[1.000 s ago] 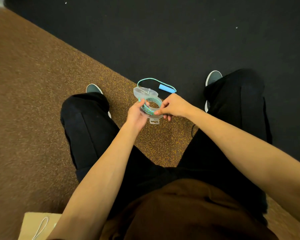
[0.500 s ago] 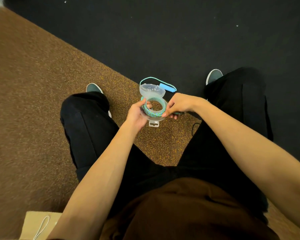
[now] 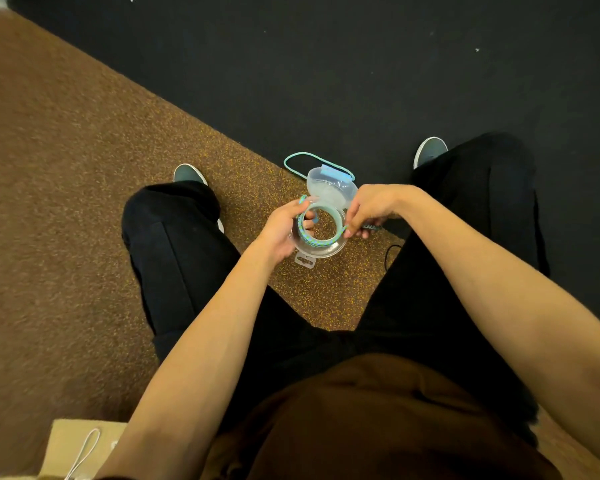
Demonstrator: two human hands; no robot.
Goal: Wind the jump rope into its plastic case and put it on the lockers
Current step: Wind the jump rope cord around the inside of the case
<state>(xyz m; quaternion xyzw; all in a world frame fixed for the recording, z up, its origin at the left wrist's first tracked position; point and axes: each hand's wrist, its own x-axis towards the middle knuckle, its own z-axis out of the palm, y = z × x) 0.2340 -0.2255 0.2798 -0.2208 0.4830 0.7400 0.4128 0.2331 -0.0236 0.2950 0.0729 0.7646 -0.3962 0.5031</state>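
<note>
Currently the round clear plastic case (image 3: 323, 249) is held in the air between my knees, above the brown speckled floor (image 3: 84, 202).

My left hand (image 3: 281, 230) grips the case by its left rim. The fingers (image 3: 309, 216) curl over the edge into the well, which I judge serves both to steady the case and to pin the laid turns down.

My right hand (image 3: 373, 207) sits at the right rim, its fingers (image 3: 350, 232) pinched together on the jump rope (image 3: 317, 241) where the cord meets the case. That is the natural position for feeding the next turn in.

The teal and blue cord lies in a ring around the inside wall of the case. The hinged lid (image 3: 333, 192) stands open on the far side, clear of the winding. A hang tab (image 3: 305, 262) projects from the near side.

Beyond the lid a loose tail (image 3: 293, 160) of rope hangs in a loop, with a light blue handle (image 3: 336, 174) showing at the lid's far edge. By my judgement, winding is well along but unfinished.

The lockers are not in view. A paper bag (image 3: 84, 441) sits at lower left.
</note>
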